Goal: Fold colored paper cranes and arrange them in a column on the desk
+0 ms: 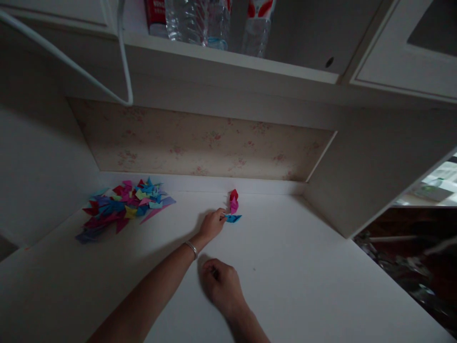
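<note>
My left hand, with a bracelet at its wrist, pinches the left end of a blue folded paper boat on the white tabletop. Just behind the boat are a pink folded paper piece and a red one, lined up toward the wall. Closer to me, my right hand rests curled in a loose fist, with nothing visible in it. A pile of folded paper pieces in many colours lies at the back left of the table.
Above the table runs a shelf holding clear plastic bottles and a red carton. A white cable hangs at the upper left. White side panels and a flowered back wall enclose the white tabletop.
</note>
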A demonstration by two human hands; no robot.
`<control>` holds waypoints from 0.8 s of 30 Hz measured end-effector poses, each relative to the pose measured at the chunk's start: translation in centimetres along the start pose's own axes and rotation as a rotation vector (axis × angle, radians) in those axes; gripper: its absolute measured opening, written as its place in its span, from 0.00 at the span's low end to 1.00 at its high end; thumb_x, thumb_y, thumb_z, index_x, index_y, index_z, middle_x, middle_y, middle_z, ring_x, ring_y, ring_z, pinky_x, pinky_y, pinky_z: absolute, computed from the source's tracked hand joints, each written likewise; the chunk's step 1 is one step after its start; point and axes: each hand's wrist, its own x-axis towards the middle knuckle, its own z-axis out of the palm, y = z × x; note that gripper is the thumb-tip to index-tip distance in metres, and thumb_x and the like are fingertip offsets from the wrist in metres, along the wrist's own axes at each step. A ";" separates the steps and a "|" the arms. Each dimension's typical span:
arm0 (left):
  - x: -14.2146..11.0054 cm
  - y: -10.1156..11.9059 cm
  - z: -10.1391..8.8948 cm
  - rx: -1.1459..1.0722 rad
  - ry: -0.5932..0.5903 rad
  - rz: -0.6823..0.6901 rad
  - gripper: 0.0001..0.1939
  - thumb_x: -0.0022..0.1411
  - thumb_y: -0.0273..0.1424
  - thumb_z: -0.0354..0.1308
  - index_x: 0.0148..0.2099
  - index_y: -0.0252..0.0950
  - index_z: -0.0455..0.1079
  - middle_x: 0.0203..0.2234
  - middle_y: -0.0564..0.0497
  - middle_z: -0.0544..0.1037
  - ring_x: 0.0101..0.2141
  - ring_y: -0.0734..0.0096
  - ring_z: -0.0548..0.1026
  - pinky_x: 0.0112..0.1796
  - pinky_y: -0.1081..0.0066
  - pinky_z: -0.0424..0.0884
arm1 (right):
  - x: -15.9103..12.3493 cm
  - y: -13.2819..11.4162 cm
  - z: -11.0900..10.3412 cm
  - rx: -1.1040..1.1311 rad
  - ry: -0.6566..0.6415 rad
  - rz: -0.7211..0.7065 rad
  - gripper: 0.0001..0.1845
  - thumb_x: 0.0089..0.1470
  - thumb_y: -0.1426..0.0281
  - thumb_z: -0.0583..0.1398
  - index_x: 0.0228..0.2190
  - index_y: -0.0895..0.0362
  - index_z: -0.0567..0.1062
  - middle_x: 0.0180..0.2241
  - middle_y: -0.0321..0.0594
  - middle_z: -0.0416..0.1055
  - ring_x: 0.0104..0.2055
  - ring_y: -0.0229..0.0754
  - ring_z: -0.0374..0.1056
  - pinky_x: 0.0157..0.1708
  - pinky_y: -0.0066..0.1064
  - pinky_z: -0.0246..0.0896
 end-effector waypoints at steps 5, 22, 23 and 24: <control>-0.1 -0.1 0.0 -0.018 0.009 0.015 0.12 0.61 0.27 0.57 0.48 0.39 0.71 0.38 0.48 0.82 0.40 0.67 0.79 0.40 0.74 0.70 | 0.2 0.2 0.0 0.005 -0.004 0.000 0.12 0.51 0.75 0.54 0.31 0.53 0.77 0.26 0.32 0.75 0.26 0.35 0.68 0.26 0.21 0.55; 0.3 0.3 0.3 -0.032 0.005 -0.054 0.11 0.60 0.26 0.59 0.46 0.39 0.72 0.39 0.49 0.82 0.41 0.68 0.79 0.42 0.73 0.69 | 0.1 0.2 0.0 0.014 -0.014 0.000 0.13 0.49 0.76 0.54 0.31 0.53 0.77 0.25 0.32 0.74 0.26 0.35 0.68 0.26 0.21 0.54; 0.3 0.3 0.3 -0.039 0.006 -0.053 0.11 0.60 0.26 0.59 0.46 0.40 0.72 0.39 0.49 0.82 0.41 0.67 0.78 0.42 0.73 0.69 | 0.1 0.3 0.0 0.016 -0.017 -0.002 0.13 0.49 0.76 0.54 0.31 0.53 0.77 0.25 0.32 0.74 0.26 0.35 0.68 0.26 0.21 0.54; 0.2 0.3 0.2 -0.047 0.008 -0.053 0.11 0.60 0.26 0.59 0.46 0.40 0.72 0.39 0.48 0.82 0.41 0.67 0.78 0.43 0.72 0.69 | 0.1 0.3 0.0 0.019 -0.020 -0.003 0.13 0.49 0.77 0.54 0.30 0.53 0.76 0.25 0.32 0.74 0.26 0.34 0.68 0.26 0.21 0.54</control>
